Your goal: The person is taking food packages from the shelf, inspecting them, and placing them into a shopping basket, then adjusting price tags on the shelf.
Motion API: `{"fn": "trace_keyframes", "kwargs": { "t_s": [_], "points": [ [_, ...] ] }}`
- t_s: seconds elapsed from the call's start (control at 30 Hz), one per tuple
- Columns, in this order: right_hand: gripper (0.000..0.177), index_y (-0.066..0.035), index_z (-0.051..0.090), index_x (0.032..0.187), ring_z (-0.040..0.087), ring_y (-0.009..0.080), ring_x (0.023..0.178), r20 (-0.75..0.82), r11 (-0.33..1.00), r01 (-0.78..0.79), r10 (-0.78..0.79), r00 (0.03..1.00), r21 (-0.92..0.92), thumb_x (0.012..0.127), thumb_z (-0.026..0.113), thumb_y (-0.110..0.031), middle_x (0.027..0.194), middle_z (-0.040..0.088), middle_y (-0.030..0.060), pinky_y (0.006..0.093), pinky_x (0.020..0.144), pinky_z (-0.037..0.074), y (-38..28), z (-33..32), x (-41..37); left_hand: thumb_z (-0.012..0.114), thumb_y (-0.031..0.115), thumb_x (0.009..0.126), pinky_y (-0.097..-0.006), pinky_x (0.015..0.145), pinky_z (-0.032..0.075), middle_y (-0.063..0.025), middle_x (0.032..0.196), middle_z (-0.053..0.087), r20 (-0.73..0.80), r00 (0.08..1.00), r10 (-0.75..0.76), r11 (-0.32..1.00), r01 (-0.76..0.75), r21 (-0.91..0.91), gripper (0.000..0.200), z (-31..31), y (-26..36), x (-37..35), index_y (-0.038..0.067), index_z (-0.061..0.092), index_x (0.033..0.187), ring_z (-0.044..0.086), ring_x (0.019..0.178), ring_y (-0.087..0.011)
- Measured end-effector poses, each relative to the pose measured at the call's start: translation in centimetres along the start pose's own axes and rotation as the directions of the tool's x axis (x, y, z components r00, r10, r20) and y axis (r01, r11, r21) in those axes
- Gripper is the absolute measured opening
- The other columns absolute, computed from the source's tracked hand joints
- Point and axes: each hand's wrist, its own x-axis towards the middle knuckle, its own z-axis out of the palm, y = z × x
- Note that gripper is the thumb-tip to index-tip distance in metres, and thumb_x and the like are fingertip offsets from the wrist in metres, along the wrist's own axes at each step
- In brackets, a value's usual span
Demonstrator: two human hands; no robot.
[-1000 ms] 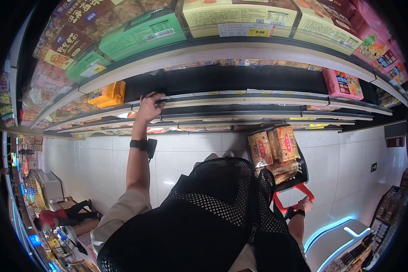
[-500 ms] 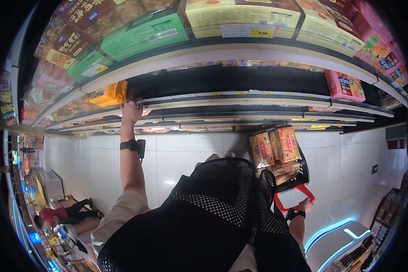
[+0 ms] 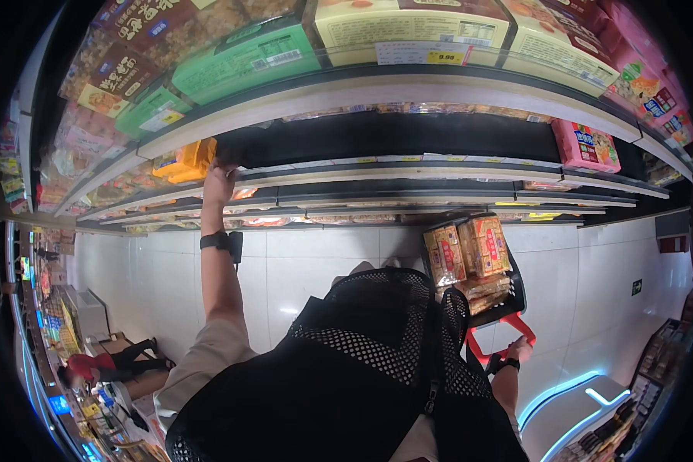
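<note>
My left hand (image 3: 219, 173) reaches up to a dark shelf at the left, right beside an orange-yellow snack package (image 3: 185, 161). Its fingertips are lost in the shadow at the shelf edge, so a grip or a touch on the package cannot be made out. My right hand (image 3: 520, 350) is closed around the red handle (image 3: 497, 336) of a black shopping basket (image 3: 518, 296). Inside the basket are clear-wrapped snack packs with red labels, among them one large pack (image 3: 486, 245) and a narrower one (image 3: 444, 254).
Boxed snacks fill the upper shelf (image 3: 408, 87), with a price tag (image 3: 423, 54) on its front. A pink package (image 3: 585, 146) stands on the dark shelf at the right. A person in red (image 3: 92, 368) is at the lower left. A lit display counter (image 3: 574, 412) stands at the lower right.
My left hand and forearm have shifted slightly left and up along the shelf edge, nearer the orange package. My right hand and the basket stay where they were.
</note>
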Motion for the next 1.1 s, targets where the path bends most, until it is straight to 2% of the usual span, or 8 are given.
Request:
{"fn": "trace_keyframes", "kwargs": {
  "t_s": [0.23, 0.3, 0.37, 0.47, 0.57, 0.7, 0.87, 1.1],
  "points": [
    [0.041, 0.006, 0.065, 0.088, 0.065, 0.0255, 0.057, 0.021, 0.998, 0.051, -0.05, 0.999, -0.03, 0.089, 0.059, -0.035, 0.069, 0.067, 0.0145, 0.0365, 0.057, 0.055, -0.2, -0.3, -0.2, 0.061, 0.011, 0.084, -0.0414, 0.078, 0.051, -0.0171, 0.087, 0.065, -0.14, 0.978, -0.153, 0.988, 0.152, -0.023, 0.019, -1.0, 1.7, 0.5, 0.004, 0.068, 0.099, 0.065, 0.082, -0.0345],
    [0.042, 0.006, 0.065, 0.084, 0.066, 0.0254, 0.058, 0.004, 1.0, 0.012, -0.012, 1.0, -0.021, 0.089, 0.059, -0.035, 0.07, 0.067, 0.0149, 0.0365, 0.058, 0.056, -0.3, -0.2, -0.2, 0.058, 0.008, 0.083, -0.0366, 0.078, 0.052, -0.0187, 0.09, 0.067, -0.147, 0.968, -0.205, 0.954, 0.164, -0.25, 0.019, -0.9, 2.0, 0.6, 0.001, 0.067, 0.098, 0.067, 0.084, -0.032],
    [0.042, 0.006, 0.066, 0.082, 0.066, 0.0254, 0.058, -0.011, 0.999, 0.022, -0.023, 1.0, -0.046, 0.089, 0.059, -0.035, 0.069, 0.067, 0.0151, 0.0364, 0.058, 0.056, -0.1, -0.1, 0.0, 0.057, 0.006, 0.083, -0.0337, 0.076, 0.052, -0.0158, 0.091, 0.069, -0.141, 0.963, -0.23, 0.933, 0.176, -0.315, 0.019, -0.2, 1.7, 0.9, 0.001, 0.067, 0.098, 0.069, 0.084, -0.0278],
    [0.044, 0.006, 0.066, 0.08, 0.067, 0.0256, 0.059, -0.009, 0.998, 0.029, -0.029, 1.0, -0.048, 0.089, 0.059, -0.036, 0.069, 0.068, 0.0152, 0.0365, 0.059, 0.057, -0.2, -0.2, -0.3, 0.059, 0.003, 0.084, -0.026, 0.072, 0.05, -0.0098, 0.09, 0.069, 0.036, 0.95, -0.311, 0.72, 0.261, -0.643, 0.019, 0.0, 3.2, 1.2, 0.002, 0.068, 0.1, 0.066, 0.081, -0.0135],
    [0.046, 0.006, 0.067, 0.079, 0.067, 0.0259, 0.059, 0.013, 1.0, 0.015, -0.015, 1.0, -0.004, 0.088, 0.059, -0.038, 0.07, 0.068, 0.015, 0.0369, 0.06, 0.057, 0.1, -0.2, -0.1, 0.058, 0.0, 0.084, -0.0244, 0.071, 0.049, -0.0087, 0.086, 0.068, 0.07, 0.962, -0.264, 0.695, 0.24, -0.678, 0.021, 1.0, 2.3, 1.6, 0.0, 0.066, 0.104, 0.062, 0.076, -0.0103],
    [0.045, 0.004, 0.066, 0.081, 0.069, 0.0264, 0.067, 0.036, 0.998, -0.056, 0.057, 0.998, -0.034, 0.089, 0.058, -0.039, 0.074, 0.069, 0.0151, 0.0377, 0.065, 0.055, -0.3, -0.2, 0.0, 0.058, 0.0, 0.085, -0.0248, 0.067, 0.048, -0.0055, 0.079, 0.065, -0.09, 0.965, -0.247, 0.702, 0.115, -0.702, 0.022, 0.9, 3.3, 1.9, -0.002, 0.062, 0.107, 0.06, 0.072, -0.0103],
    [0.045, 0.004, 0.067, 0.082, 0.069, 0.0262, 0.065, 0.014, 0.998, -0.047, 0.048, 0.999, -0.051, 0.089, 0.058, -0.039, 0.074, 0.07, 0.0152, 0.0374, 0.063, 0.056, -0.4, -0.1, 0.1, 0.058, 0.007, 0.093, -0.023, 0.067, 0.044, -0.0022, 0.079, 0.061, 0.108, 0.973, -0.202, 0.796, 0.228, -0.561, 0.013, 0.5, 2.5, 2.1, 0.001, 0.059, 0.104, 0.054, 0.072, -0.0085],
    [0.046, 0.005, 0.068, 0.081, 0.069, 0.0268, 0.061, -0.003, 0.999, -0.041, 0.041, 0.999, -0.03, 0.087, 0.057, -0.039, 0.07, 0.069, 0.0158, 0.0366, 0.062, 0.058, 0.4, 0.4, 1.0, 0.055, 0.016, 0.096, -0.0271, 0.066, 0.043, -0.008, 0.073, 0.057, 0.144, 0.978, -0.152, 0.925, 0.193, -0.328, 0.015, 0.3, 2.8, 1.2, 0.001, 0.053, 0.094, 0.052, 0.068, -0.0111]
  ]
}}
